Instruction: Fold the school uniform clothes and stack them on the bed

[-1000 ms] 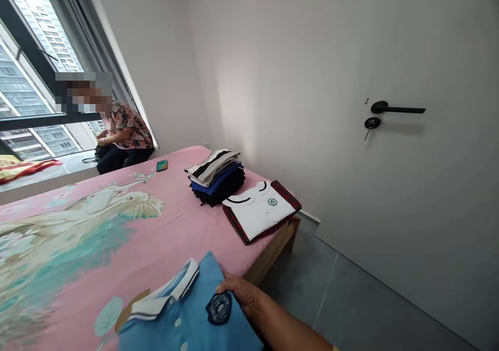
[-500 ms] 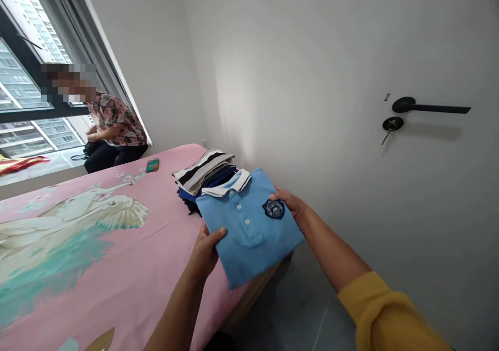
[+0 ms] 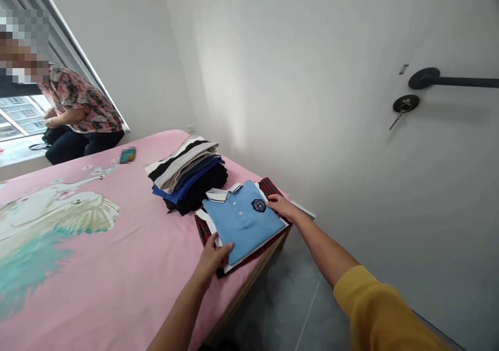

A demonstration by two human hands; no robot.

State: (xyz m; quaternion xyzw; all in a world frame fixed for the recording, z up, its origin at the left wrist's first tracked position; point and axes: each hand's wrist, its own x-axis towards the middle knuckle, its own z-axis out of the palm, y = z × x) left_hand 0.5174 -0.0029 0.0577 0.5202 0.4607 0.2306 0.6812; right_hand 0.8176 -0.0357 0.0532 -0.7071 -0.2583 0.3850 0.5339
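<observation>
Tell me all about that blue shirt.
The blue shirt is a polo in soft-looking fabric, with a striped white collar, pale buttons and a dark shield badge. Folded front up, it lies on a white garment and red plaid cloth at the edge of the bed, collar nearest the clothes stack. The left hand touches one side, the right hand the badge side.

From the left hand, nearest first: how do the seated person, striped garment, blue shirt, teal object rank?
From the left hand, head view:
1. Blue shirt: touching it.
2. Striped garment: atop the pile.
3. Teal object: far across bed.
4. Seated person: by window.
</observation>
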